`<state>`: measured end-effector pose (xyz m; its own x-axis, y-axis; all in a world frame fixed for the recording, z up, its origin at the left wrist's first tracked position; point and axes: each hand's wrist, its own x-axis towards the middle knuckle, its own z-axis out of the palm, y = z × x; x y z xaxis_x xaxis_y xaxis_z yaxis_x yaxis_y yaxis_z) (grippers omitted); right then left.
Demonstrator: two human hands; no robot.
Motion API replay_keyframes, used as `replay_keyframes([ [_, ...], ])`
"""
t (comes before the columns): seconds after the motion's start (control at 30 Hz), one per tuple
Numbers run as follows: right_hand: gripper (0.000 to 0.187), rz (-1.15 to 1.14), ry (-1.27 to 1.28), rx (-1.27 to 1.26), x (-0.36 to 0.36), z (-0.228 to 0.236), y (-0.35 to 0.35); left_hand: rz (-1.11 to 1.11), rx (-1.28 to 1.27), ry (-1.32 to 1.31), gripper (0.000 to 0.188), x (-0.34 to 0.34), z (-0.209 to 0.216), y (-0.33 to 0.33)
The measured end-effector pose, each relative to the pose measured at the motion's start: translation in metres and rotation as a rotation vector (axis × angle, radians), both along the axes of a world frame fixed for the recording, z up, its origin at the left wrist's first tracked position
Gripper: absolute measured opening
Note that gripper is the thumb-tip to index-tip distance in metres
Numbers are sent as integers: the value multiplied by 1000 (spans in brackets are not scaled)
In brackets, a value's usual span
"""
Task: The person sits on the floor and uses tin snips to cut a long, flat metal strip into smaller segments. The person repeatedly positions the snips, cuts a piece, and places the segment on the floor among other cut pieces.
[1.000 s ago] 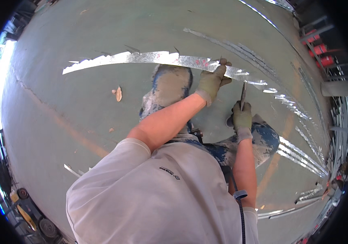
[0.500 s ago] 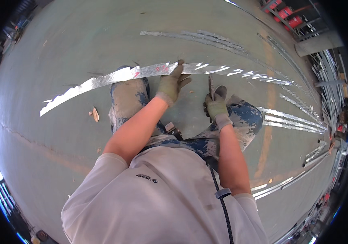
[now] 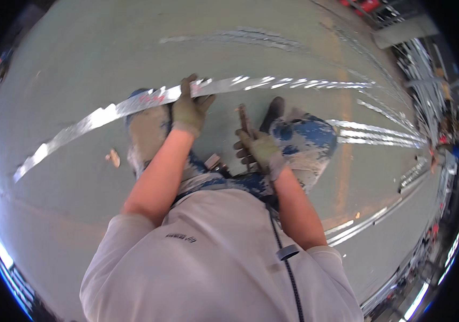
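Observation:
A long, shiny sheet-metal strip [image 3: 106, 114] with a ragged edge and red marks arcs across the floor, passing over my left knee. My gloved left hand [image 3: 189, 110] is on its middle, fingers across the metal and thumb out to the side, apparently gripping it. Close in front of my body, my gloved right hand [image 3: 260, 147] is closed around a narrow brownish hand tool [image 3: 243, 117], whose exact kind is unclear. The tool points away from me and stays apart from the strip. Motion blurs the view somewhat.
Similar metal strips [image 3: 245, 36] lie farther out, and several more [image 3: 379, 134] lie to the right of my right knee. A dry leaf [image 3: 113, 158] is on the floor at left. Racks and stacked metal [image 3: 422, 70] stand along the right side.
My left hand and the strip have shifted left, and the strip's left end now reaches nearer. My right hand has come left and closer to my body with the tool. The whole view has shifted slightly.

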<state>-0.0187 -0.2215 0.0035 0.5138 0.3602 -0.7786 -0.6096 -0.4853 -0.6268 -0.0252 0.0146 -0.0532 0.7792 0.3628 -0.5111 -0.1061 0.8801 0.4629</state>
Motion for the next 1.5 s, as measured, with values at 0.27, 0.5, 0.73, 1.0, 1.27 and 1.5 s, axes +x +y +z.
replay_keyframes([
  [0.27, 53, 65, 13, 60, 3, 0, 19, 16, 200, -50, 49, -7, 20, 2],
  [0.5, 53, 154, -3, 122, 6, -7, 35, 21, 166, -80, 46, -10, 22, -1],
  [0.73, 50, 199, -55, 108, 4, -6, 54, 19, 161, -12, 42, -6, 20, -4],
  [1.0, 51, 230, -47, 81, 6, -10, 62, 46, 80, -51, 44, -7, 13, -2],
  [1.27, 54, 191, -35, 111, 7, -7, 66, 47, 71, -107, 46, -8, 12, -2],
  [1.5, 46, 158, -34, 37, 8, -7, 69, 6, 76, -36, 53, -6, 15, -1],
])
